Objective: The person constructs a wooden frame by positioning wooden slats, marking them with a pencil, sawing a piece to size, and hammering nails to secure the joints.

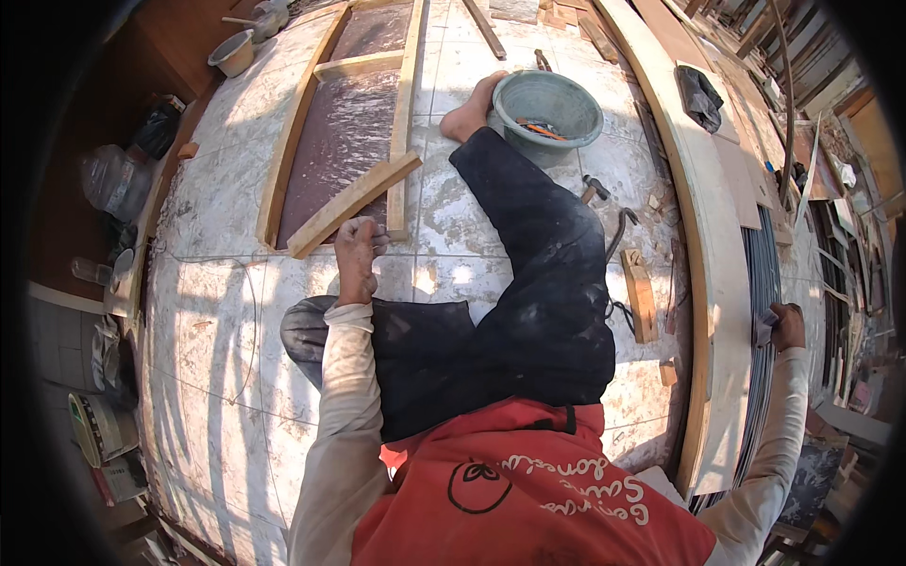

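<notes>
My left hand has its fingers curled just below a loose wooden batten; what they hold, if anything, is unclear. The batten lies diagonally across the lower end of a wooden frame around a brown panel. At the far right my right hand grips a small grey piece, perhaps sandpaper, beside long dark strips and a pale board.
Beside my bare foot stands a green basin with orange-handled tools. A hammer, a curved bar and a wood offcut lie by my right leg. Buckets and clutter line the left side, stacked boards the right.
</notes>
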`<state>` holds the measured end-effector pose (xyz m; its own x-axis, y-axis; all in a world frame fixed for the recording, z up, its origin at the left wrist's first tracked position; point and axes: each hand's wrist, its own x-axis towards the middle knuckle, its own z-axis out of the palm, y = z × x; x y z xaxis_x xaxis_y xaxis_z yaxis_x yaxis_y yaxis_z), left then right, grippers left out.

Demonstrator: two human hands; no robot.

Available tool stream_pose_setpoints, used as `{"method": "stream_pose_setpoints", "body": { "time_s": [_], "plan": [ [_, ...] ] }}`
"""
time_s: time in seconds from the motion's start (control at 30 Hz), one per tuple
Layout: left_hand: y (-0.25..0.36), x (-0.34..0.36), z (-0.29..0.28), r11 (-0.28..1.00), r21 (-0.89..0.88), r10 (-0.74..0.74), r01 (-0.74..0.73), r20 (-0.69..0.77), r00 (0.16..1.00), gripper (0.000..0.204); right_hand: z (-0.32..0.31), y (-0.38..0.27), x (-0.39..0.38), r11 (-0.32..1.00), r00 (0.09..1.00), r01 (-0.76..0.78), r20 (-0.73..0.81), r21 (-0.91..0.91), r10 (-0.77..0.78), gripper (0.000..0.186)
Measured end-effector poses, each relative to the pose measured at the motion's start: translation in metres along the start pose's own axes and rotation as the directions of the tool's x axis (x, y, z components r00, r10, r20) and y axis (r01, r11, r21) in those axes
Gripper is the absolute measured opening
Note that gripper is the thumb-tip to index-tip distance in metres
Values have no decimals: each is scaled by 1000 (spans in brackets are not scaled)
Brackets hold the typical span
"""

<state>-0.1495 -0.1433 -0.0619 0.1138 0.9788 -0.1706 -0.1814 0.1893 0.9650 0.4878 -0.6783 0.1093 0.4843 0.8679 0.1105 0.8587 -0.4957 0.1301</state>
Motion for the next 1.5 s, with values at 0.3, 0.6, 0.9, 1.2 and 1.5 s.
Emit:
{"method": "stream_pose_setpoints", "body": {
  "time_s": [0.3,0.6,0.9,1.2,1.5],
  "plan": [
    [65,-169,201,829,-208,481,-520,739,472,77,-238,-309,26,672,991,129,-113,730,-67,15],
    [80,-170,175,871,-297,490,-391,566,663,52,-268,-479,111,246,861,319,-171,915,-480,27],
    [97,-74,91,623,-781,231,40,233,944,34,-43,-518,111,194,957,59,0,979,-290,72],
    [52,29,51,968,200,44,-154,469,882,48,4,-534,108,-698,993,-117,61,706,-105,58],
    [29,183,-12,120,898,264,-423,381,886,75,-29,-533,84,-140,994,-105,101,985,-37,57]
  ]
}}
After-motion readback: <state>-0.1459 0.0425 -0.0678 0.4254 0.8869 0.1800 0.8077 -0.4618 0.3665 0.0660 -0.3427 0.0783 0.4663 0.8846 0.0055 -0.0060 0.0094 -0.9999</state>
